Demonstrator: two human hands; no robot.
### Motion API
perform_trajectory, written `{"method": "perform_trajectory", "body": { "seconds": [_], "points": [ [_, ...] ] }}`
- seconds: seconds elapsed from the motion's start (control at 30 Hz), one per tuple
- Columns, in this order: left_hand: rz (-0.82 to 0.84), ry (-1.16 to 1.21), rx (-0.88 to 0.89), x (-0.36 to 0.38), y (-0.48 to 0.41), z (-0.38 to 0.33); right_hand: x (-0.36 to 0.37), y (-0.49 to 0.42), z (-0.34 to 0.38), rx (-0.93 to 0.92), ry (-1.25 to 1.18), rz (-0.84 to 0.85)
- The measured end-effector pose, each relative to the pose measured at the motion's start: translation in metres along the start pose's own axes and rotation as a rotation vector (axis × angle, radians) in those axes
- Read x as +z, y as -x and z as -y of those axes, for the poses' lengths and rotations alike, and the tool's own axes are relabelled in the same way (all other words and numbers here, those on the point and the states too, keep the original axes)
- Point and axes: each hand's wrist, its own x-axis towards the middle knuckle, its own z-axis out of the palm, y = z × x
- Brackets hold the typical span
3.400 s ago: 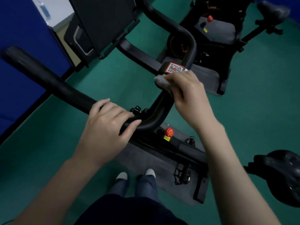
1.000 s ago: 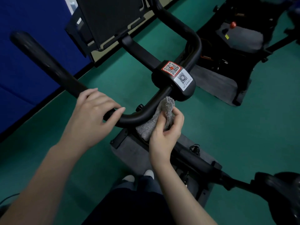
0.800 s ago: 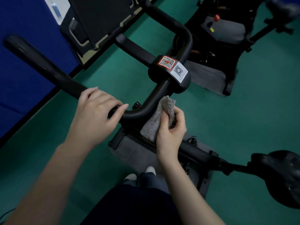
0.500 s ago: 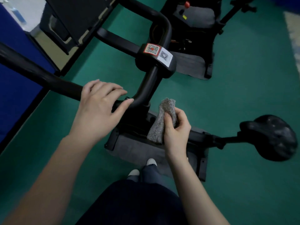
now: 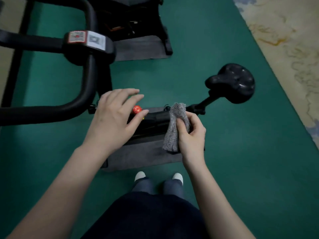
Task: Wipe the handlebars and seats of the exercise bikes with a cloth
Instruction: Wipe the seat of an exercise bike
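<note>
Two hands up: my right hand (image 5: 191, 137) pinches the bunched cloth (image 5: 172, 135), I guess ready for the seat (image 5: 231, 82) up-right of it, my left hand (image 5: 112, 121) hangs loose, empty, right of the handlebar (image 5: 51, 112).

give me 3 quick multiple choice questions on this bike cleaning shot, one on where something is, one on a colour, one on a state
1. Where is the seat relative to the right hand?
A) up and to the right of it
B) directly under it
C) to the left of it

2. What colour is the knob by the left hand?
A) blue
B) red
C) white

3. What is the right hand doing?
A) lying flat on the seat
B) hanging empty
C) holding the cloth

Answers:
1 A: the seat stands on its post beyond the hand, apart from it.
2 B: it shows bright red next to the thumb.
3 C: the thumb and fingers are curled round the grey cloth.
</note>
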Motion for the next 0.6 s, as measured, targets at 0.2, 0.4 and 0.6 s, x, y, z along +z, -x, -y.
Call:
{"method": "perform_trajectory", "body": {
  "seconds": [0.2,0.4,0.6],
  "points": [
    [0.172,0.011,0.088,0.045,-0.006,-0.05,-0.077,-0.004,-0.022,0.072,0.033,-0.144],
    [0.321,-0.06,0.117,0.098,-0.019,-0.121,-0.184,-0.005,-0.052,0.139,0.027,-0.275],
    [0.423,-0.1,0.151,0.154,-0.033,-0.205,-0.29,-0.006,-0.085,0.208,0.039,-0.386]
  ]
}}
